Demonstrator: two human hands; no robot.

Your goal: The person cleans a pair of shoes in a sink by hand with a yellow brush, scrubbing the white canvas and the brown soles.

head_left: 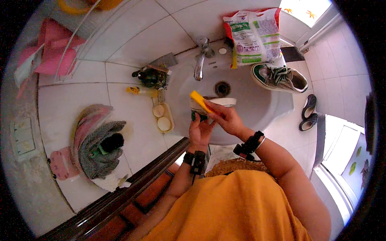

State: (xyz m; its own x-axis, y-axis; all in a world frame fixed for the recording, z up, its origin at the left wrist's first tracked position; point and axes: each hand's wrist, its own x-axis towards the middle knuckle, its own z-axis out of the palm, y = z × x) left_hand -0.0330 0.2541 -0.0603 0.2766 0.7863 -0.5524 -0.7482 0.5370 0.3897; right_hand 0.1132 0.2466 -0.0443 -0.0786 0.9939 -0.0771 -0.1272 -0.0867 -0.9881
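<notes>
Over the front of the white washbasin (257, 114), my left hand (200, 133) grips a shoe (226, 102) with a white sole and a dark green patch. Fingers cover much of that shoe, so its upper is mostly hidden. My right hand (228, 119) is closed round a slim yellow block (198, 99) and holds it against or just above the shoe; contact is unclear. Bristles or sponge texture cannot be made out on the block. A matching white and green sneaker (277, 78) with laces rests on the basin's right rim.
A chrome tap (199, 66) stands over the drain (222, 88), beside a red and white plastic bag (257, 40). Left are a soap dish (171, 123), a dark green bottle (150, 77), a yellow tube (138, 91) and a grey cloth (90, 154) bearing a black brush (111, 143). Dark slippers (309, 112) lie right.
</notes>
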